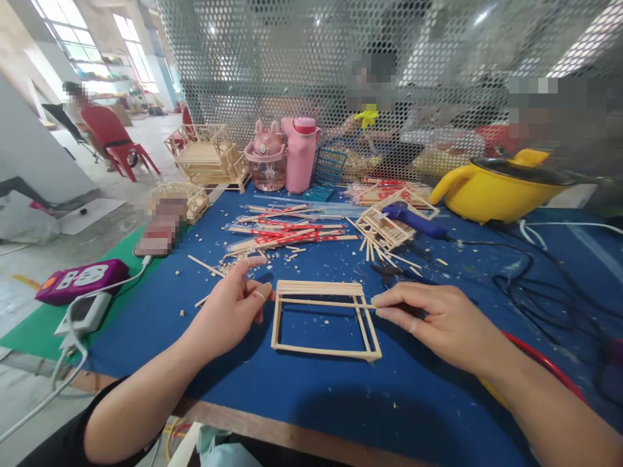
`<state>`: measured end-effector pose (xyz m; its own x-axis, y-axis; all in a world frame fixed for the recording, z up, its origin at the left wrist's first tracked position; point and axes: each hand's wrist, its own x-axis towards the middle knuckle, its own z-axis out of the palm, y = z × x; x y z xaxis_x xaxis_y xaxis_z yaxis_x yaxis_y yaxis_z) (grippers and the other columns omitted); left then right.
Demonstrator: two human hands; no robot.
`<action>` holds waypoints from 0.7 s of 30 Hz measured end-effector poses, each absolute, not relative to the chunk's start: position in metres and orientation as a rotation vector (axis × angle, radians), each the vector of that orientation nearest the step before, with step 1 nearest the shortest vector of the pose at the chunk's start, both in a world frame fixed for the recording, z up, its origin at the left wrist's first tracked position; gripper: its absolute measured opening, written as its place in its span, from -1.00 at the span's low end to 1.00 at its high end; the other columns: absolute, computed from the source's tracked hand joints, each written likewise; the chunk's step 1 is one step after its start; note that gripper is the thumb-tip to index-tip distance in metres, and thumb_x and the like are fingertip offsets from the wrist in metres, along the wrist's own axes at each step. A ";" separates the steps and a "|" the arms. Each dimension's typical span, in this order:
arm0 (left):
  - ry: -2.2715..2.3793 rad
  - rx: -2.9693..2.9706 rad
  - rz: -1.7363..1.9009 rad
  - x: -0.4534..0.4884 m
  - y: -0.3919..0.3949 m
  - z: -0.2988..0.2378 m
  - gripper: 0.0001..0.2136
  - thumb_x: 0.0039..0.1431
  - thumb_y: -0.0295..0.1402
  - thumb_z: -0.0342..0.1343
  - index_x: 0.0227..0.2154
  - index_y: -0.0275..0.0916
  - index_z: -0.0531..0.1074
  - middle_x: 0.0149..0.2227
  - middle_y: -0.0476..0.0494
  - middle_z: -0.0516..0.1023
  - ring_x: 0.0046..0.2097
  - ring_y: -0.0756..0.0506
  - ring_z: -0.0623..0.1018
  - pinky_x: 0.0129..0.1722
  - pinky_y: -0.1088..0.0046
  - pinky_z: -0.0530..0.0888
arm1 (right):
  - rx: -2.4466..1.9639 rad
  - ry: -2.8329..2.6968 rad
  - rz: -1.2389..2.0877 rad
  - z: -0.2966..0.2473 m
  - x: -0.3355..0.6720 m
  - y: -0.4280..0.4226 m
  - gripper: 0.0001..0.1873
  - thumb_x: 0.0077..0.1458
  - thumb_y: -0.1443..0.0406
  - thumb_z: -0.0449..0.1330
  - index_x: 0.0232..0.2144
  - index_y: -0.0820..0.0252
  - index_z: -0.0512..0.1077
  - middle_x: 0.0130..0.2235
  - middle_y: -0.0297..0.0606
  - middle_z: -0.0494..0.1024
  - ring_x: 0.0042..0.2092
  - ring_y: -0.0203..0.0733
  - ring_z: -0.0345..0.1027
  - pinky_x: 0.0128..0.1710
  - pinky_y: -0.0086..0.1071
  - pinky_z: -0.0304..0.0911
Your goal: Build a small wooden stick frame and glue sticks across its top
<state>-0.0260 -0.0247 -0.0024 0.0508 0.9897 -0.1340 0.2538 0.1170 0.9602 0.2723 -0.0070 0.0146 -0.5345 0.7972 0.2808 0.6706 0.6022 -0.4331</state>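
A small rectangular frame of wooden sticks [318,352] lies on the blue table, with several sticks set side by side along its far edge. My right hand [428,314] pinches the right end of a wooden stick [321,302], which lies across the frame just below that row. Beside the frame's far left corner is my left hand [238,301], its index finger stretched out and the thumb pointing at the corner. Its other fingers are partly hidden, and whether they touch the wood is hard to tell.
Beyond the frame lie bundled sticks [292,228], wood scraps, a stick lattice [382,227] and a blue-handled glue gun [416,220]. A yellow pot [506,188], black cables [525,285], a pink bottle [300,155] and a phone [163,227] are around. People sit beyond the mesh.
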 end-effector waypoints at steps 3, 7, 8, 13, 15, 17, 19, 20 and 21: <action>1.362 1.231 0.918 -0.024 -0.024 0.000 -0.48 0.07 -0.22 0.12 0.09 -0.20 0.16 -0.67 0.18 0.32 -0.65 0.05 0.34 -0.71 0.64 0.25 | -1.175 -2.361 0.383 0.011 0.269 -0.007 -0.83 0.13 0.19 0.16 -0.35 0.03 0.55 -0.37 -0.31 0.62 -0.37 -0.18 0.49 -0.35 -0.37 0.37; 1.307 1.142 0.930 -0.023 -0.024 -0.001 -0.44 0.03 -0.23 0.16 0.10 -0.21 0.15 -0.60 0.14 0.35 -0.60 0.05 0.40 -0.67 0.63 0.34 | -1.205 -2.319 0.396 0.009 0.269 -0.005 -0.83 0.11 0.17 0.18 -0.37 0.04 0.55 -0.37 -0.30 0.62 -0.37 -0.16 0.50 -0.35 -0.35 0.38; 1.297 1.130 0.928 -0.023 -0.023 -0.001 -0.43 0.03 -0.24 0.17 0.10 -0.21 0.15 -0.59 0.13 0.36 -0.59 0.05 0.41 -0.65 0.62 0.36 | -1.209 -2.318 0.399 0.008 0.269 -0.005 -0.84 0.11 0.18 0.18 -0.37 0.04 0.55 -0.37 -0.31 0.62 -0.37 -0.17 0.50 -0.35 -0.36 0.38; 1.294 1.099 0.924 -0.021 -0.023 0.001 -0.43 0.04 -0.21 0.17 0.10 -0.22 0.15 -0.60 0.14 0.38 -0.58 0.05 0.42 -0.63 0.61 0.39 | -1.201 -2.335 0.401 0.008 0.265 -0.004 -0.85 0.12 0.20 0.18 -0.35 0.03 0.55 -0.38 -0.33 0.62 -0.37 -0.21 0.49 -0.35 -0.39 0.36; 1.300 1.082 0.925 -0.020 -0.024 0.002 -0.43 0.04 -0.17 0.16 0.10 -0.22 0.16 -0.60 0.12 0.39 -0.59 0.05 0.42 -0.63 0.60 0.39 | -1.201 -2.327 0.404 0.008 0.263 -0.005 -0.85 0.11 0.21 0.17 -0.36 0.04 0.55 -0.38 -0.33 0.62 -0.37 -0.21 0.49 -0.36 -0.40 0.35; 1.311 1.070 0.919 -0.020 -0.024 0.002 -0.38 0.00 -0.14 0.19 0.10 -0.21 0.16 -0.57 0.10 0.42 -0.59 0.06 0.41 -0.62 0.59 0.40 | -1.227 -2.306 0.420 0.009 0.262 -0.005 -0.87 0.10 0.23 0.18 -0.39 0.06 0.54 -0.40 -0.34 0.62 -0.39 -0.23 0.48 -0.37 -0.41 0.33; 1.313 1.062 0.907 -0.020 -0.024 0.002 -0.30 -0.08 -0.11 0.25 0.11 -0.21 0.15 -0.54 0.08 0.45 -0.59 0.06 0.41 -0.61 0.57 0.40 | -1.283 -2.278 0.450 0.009 0.261 -0.006 -0.89 0.08 0.23 0.20 -0.43 0.08 0.51 -0.44 -0.36 0.60 -0.43 -0.26 0.44 -0.41 -0.44 0.30; 1.308 1.061 0.902 -0.020 -0.024 0.002 -0.27 -0.12 -0.10 0.27 0.12 -0.20 0.14 -0.52 0.07 0.47 -0.59 0.07 0.41 -0.60 0.57 0.40 | -1.314 -2.263 0.466 0.009 0.261 -0.007 -0.88 0.07 0.23 0.21 -0.45 0.10 0.49 -0.47 -0.37 0.58 -0.46 -0.28 0.42 -0.44 -0.45 0.28; 1.302 1.060 0.897 -0.020 -0.024 0.002 -0.23 -0.16 -0.09 0.29 0.12 -0.20 0.13 -0.52 0.06 0.48 -0.59 0.07 0.40 -0.60 0.57 0.40 | -1.337 -2.250 0.478 0.009 0.261 -0.007 -0.87 0.07 0.22 0.21 -0.46 0.11 0.48 -0.49 -0.37 0.56 -0.48 -0.29 0.39 -0.46 -0.46 0.26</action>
<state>-0.0197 -0.0238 0.0017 0.0849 0.9508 -0.2979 0.0598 0.2936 0.9541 0.2611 -0.0072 0.0094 -0.4102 0.8848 0.2211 0.7183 0.4628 -0.5195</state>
